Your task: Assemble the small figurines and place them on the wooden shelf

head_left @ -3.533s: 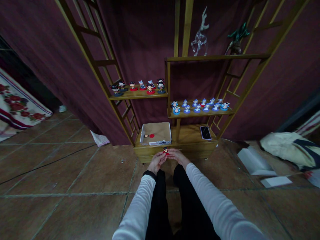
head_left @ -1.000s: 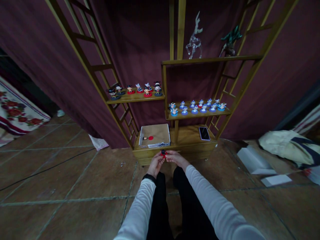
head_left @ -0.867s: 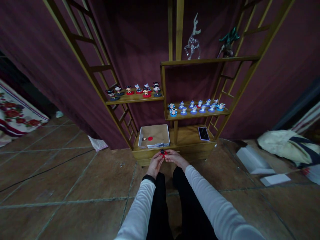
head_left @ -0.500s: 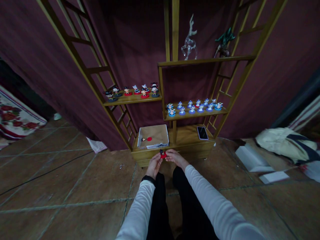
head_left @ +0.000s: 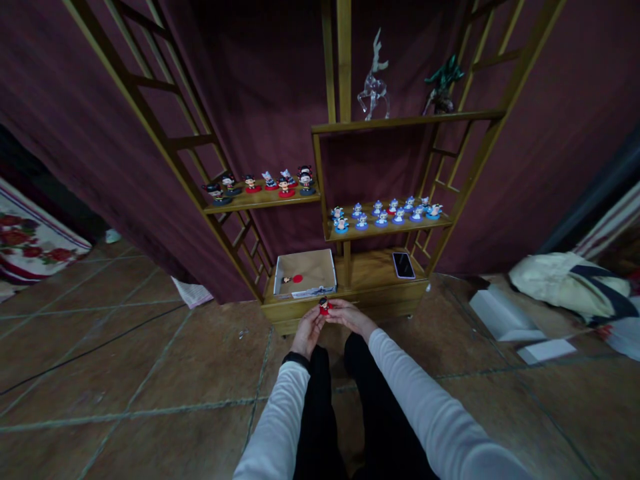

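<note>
A small figurine (head_left: 324, 305) with a dark head and a red base is held between my two hands, in front of the cabinet's lower edge. My left hand (head_left: 309, 329) has its fingers closed on the figurine's left side. From the right, my right hand (head_left: 349, 316) pinches the same piece. Just beyond them stands a shallow cardboard box (head_left: 320, 260) on the lowest shelf. Inside the box lie another small figurine (head_left: 287, 280) and a red disc (head_left: 297, 279).
Several red- and dark-based figurines (head_left: 251, 183) line the left shelf; several blue-based figurines (head_left: 381, 218) stand on the right one. Above are a clear deer statue (head_left: 373, 90) and a green ornament (head_left: 443, 83). A phone (head_left: 403, 265) lies right of the box. A bag (head_left: 570, 283) rests on the floor.
The figurine has turned slightly between my fingers, so more of its front shows. Both hands stay nearly in place, while the view has shifted a little.
</note>
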Demonstrator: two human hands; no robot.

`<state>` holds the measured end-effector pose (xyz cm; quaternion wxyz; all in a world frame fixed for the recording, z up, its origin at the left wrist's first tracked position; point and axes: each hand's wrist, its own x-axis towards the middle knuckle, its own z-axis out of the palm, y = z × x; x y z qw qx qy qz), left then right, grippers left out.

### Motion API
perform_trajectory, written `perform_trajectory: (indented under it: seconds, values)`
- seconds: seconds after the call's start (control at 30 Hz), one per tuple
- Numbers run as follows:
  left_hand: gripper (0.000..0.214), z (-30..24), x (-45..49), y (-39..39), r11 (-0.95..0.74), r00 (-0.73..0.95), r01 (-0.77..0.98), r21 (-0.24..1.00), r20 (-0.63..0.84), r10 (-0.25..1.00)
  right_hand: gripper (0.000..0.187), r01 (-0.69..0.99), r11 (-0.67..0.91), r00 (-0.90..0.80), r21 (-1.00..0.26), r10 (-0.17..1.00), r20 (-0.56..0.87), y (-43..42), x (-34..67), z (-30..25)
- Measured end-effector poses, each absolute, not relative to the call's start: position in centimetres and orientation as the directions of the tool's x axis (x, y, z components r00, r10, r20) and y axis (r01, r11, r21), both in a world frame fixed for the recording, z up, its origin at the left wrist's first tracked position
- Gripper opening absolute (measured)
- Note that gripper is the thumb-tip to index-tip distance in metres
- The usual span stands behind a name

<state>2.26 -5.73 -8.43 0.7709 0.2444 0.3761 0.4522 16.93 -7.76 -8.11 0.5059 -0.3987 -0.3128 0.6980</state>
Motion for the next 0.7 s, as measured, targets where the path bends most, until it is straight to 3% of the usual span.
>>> perform_trajectory:
  seconds: [0.3, 0.7]
  values:
    - [0.040, -8.27, 2.27, -6.20, 0.478, 0.324, -0.508, 0.717, -0.356, 0.877, 0.036, -0.484, -0.246, -0.103, -0.839, 0.969, -0.225, -7.90, 16.63, -7.97]
    - [0.032, -7.97, 2.12, -6.32, 0.497, 0.304, -0.471, 0.729, -0.395, 0.867, 0.015, -0.465, -0.261, -0.093, -0.846, 0.965, -0.246, -7.75, 17.11, -8.49]
